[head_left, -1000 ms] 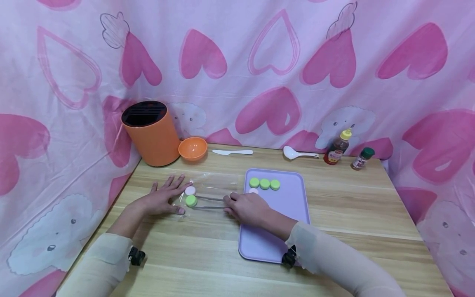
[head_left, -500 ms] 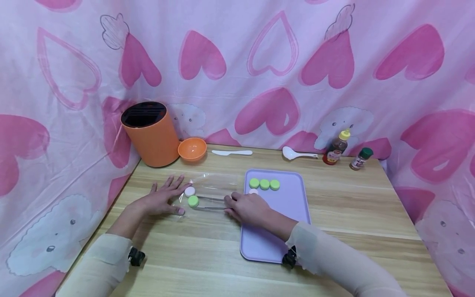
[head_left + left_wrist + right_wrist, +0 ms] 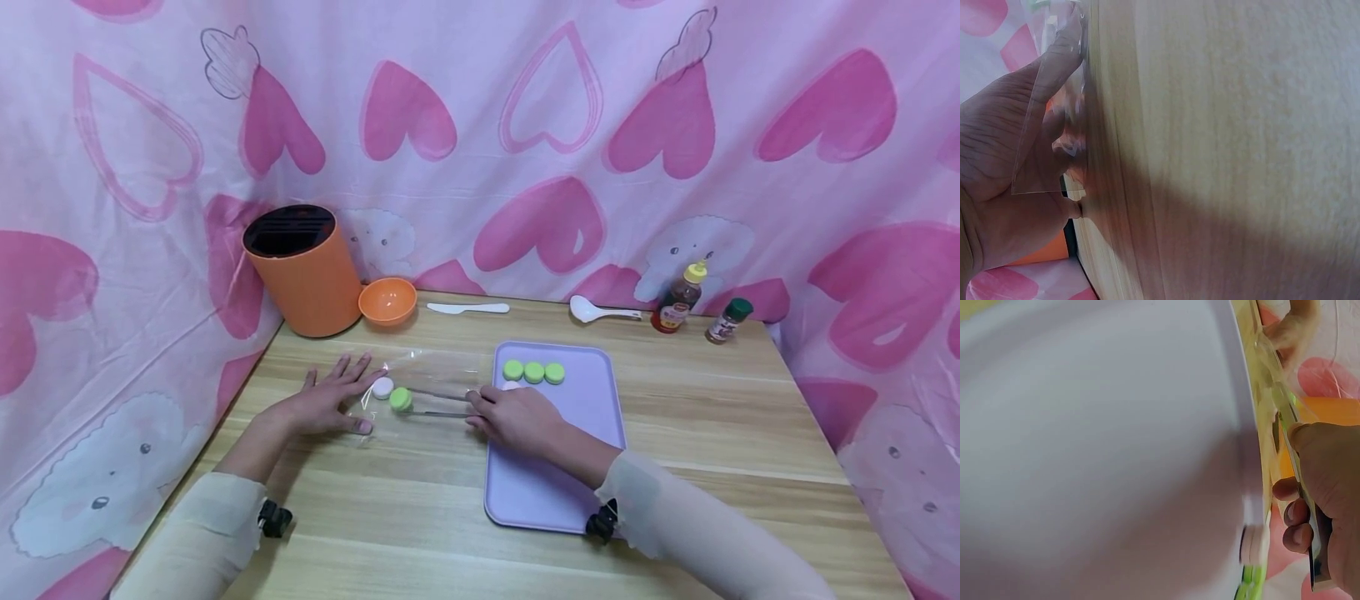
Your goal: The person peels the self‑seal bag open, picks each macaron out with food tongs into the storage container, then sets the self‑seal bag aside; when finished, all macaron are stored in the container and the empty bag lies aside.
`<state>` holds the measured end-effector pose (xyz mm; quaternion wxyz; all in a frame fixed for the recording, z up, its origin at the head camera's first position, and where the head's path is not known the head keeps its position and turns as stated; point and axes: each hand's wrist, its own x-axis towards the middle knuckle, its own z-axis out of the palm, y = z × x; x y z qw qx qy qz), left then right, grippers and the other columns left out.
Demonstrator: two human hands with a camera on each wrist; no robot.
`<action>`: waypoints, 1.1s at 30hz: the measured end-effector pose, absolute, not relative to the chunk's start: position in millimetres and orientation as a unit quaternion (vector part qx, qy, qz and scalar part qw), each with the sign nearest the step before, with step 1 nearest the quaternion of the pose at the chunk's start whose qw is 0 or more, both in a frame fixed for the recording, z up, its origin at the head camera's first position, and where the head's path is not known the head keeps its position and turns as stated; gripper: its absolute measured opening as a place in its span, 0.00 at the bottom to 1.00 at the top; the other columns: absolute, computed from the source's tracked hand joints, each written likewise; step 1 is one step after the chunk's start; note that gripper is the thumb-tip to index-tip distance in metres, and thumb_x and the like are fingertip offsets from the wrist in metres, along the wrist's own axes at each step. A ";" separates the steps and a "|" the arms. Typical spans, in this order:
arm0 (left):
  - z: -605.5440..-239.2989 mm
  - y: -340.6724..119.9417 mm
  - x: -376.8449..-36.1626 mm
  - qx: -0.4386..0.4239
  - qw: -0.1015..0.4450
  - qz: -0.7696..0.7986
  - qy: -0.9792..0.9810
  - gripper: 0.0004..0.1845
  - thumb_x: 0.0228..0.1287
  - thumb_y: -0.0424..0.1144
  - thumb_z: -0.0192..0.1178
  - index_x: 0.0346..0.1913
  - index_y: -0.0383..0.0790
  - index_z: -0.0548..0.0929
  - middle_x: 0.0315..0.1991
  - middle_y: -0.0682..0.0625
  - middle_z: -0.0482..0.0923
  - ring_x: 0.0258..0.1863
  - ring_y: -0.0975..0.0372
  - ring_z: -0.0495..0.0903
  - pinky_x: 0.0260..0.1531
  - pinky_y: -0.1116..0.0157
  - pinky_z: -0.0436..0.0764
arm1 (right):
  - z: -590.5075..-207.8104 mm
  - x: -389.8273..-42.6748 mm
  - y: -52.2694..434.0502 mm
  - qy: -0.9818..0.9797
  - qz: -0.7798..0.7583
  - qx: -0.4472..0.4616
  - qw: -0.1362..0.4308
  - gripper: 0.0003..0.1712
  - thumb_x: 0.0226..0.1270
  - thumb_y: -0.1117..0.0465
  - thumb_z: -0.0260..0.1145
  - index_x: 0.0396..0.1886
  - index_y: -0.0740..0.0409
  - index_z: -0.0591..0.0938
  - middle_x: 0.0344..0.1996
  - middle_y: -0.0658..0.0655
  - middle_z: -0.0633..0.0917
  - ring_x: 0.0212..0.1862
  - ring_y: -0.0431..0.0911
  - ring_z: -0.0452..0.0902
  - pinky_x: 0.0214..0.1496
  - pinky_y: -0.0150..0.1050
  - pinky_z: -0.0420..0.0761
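In the head view my left hand (image 3: 330, 400) rests with spread fingers on the left end of a clear plastic bag (image 3: 442, 367) on the table. A pale pink macaron (image 3: 382, 388) lies by its fingertips. My right hand (image 3: 521, 421) grips metal tongs (image 3: 442, 413), whose arms point left over the bag. At their tips is a green macaron (image 3: 401, 399), slightly tilted; whether it is inside the bag or above it I cannot tell. The right wrist view shows fingers curled around the tongs (image 3: 1317, 544). The bag (image 3: 1032, 150) overlaps the palm in the left wrist view.
A lilac tray (image 3: 555, 500) under the right forearm bears a row of green macarons (image 3: 533, 372) and a partly hidden pale pink one (image 3: 1254, 545). Behind stand an orange knife block (image 3: 307, 283), orange bowl (image 3: 387, 302), white knife (image 3: 468, 308), white spoon (image 3: 600, 311), syrup bottle (image 3: 677, 302) and spice jar (image 3: 729, 322).
My right hand has drawn the tongs to the right, and the green macaron has shifted right and tilted, away from the pink one. The left hand has stayed in place.
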<state>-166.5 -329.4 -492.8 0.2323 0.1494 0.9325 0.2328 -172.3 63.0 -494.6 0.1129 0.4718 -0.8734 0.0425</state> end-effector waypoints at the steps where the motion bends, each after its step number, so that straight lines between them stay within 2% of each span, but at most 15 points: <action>1: -492.2 -329.3 -166.6 0.148 0.234 0.232 0.932 0.56 0.69 0.63 0.73 0.91 0.58 0.54 0.93 0.41 0.34 0.90 0.31 0.26 0.76 0.19 0.20 | -493.6 -172.5 67.0 -0.873 0.044 0.472 0.118 0.23 0.84 0.45 0.67 0.65 0.54 0.88 0.42 0.51 0.88 0.26 0.43 0.82 0.26 0.40 0.84; 8: -490.2 -326.7 -167.8 0.138 0.245 0.232 0.931 0.56 0.68 0.64 0.73 0.91 0.59 0.54 0.94 0.41 0.33 0.90 0.32 0.24 0.75 0.19 0.20 | -486.7 -171.2 101.6 -0.887 0.060 0.445 0.109 0.22 0.82 0.45 0.69 0.63 0.52 0.89 0.41 0.50 0.89 0.25 0.41 0.80 0.26 0.39 0.84; 15: -490.3 -326.2 -167.4 0.136 0.247 0.231 0.931 0.56 0.68 0.65 0.73 0.91 0.60 0.54 0.93 0.41 0.32 0.90 0.32 0.24 0.75 0.18 0.21 | -482.3 -166.3 142.1 -0.902 0.087 0.408 0.111 0.23 0.78 0.47 0.75 0.62 0.55 0.90 0.44 0.52 0.92 0.28 0.44 0.85 0.29 0.42 0.86; 23: -489.9 -325.6 -167.2 0.138 0.247 0.231 0.931 0.56 0.68 0.65 0.73 0.91 0.58 0.55 0.94 0.41 0.32 0.90 0.32 0.24 0.74 0.17 0.21 | -480.1 -156.9 185.9 -0.918 0.108 0.369 0.098 0.21 0.77 0.49 0.75 0.63 0.53 0.90 0.35 0.47 0.85 0.25 0.36 0.70 0.26 0.31 0.72; 26: -490.3 -325.3 -166.8 0.138 0.248 0.230 0.931 0.56 0.68 0.65 0.73 0.91 0.58 0.55 0.94 0.42 0.32 0.90 0.32 0.24 0.74 0.17 0.21 | -479.3 -152.3 200.5 -0.929 0.105 0.345 0.086 0.21 0.78 0.49 0.75 0.63 0.52 0.90 0.36 0.47 0.87 0.25 0.36 0.69 0.27 0.30 0.72; 29: -490.4 -325.3 -166.6 0.136 0.247 0.227 0.932 0.56 0.68 0.65 0.72 0.91 0.58 0.55 0.94 0.42 0.32 0.90 0.32 0.24 0.74 0.17 0.21 | -480.5 -148.8 212.7 -0.938 0.095 0.324 0.081 0.23 0.77 0.47 0.75 0.65 0.51 0.90 0.39 0.49 0.90 0.27 0.36 0.73 0.29 0.32 0.76; 33: -490.4 -325.3 -166.7 0.136 0.247 0.228 0.932 0.56 0.67 0.65 0.72 0.91 0.59 0.55 0.94 0.42 0.32 0.90 0.32 0.23 0.74 0.18 0.21 | -483.8 -144.4 226.4 -0.944 0.097 0.306 0.076 0.23 0.77 0.47 0.75 0.64 0.52 0.91 0.36 0.48 0.89 0.27 0.35 0.71 0.29 0.32 0.75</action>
